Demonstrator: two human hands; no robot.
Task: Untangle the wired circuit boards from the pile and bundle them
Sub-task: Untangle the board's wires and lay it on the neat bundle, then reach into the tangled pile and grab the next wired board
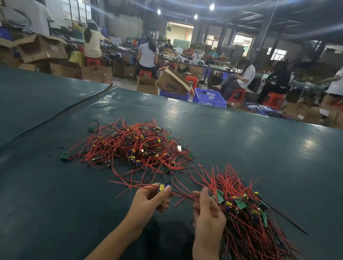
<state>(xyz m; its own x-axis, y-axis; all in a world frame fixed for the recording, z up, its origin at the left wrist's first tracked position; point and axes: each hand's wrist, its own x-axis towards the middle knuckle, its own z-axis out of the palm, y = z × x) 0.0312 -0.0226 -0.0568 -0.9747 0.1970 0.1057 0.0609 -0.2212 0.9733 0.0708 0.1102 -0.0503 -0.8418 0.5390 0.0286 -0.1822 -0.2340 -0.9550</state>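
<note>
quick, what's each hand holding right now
Left hand: pinches one wired circuit board.
Right hand: grips the bundle of wired boards.

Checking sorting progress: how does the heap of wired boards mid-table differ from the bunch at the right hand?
The pile is a tangle, wires crossing every way; the bundle has wires running roughly parallel. The pile lies untouched; the right hand grips the bundle. The pile's boards are scattered; the bundle's cluster near the hand. Both hold green boards on red and black wires.

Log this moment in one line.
left hand: pinches one wired board | right hand: grips bundle | pile: tangled, on table
</note>
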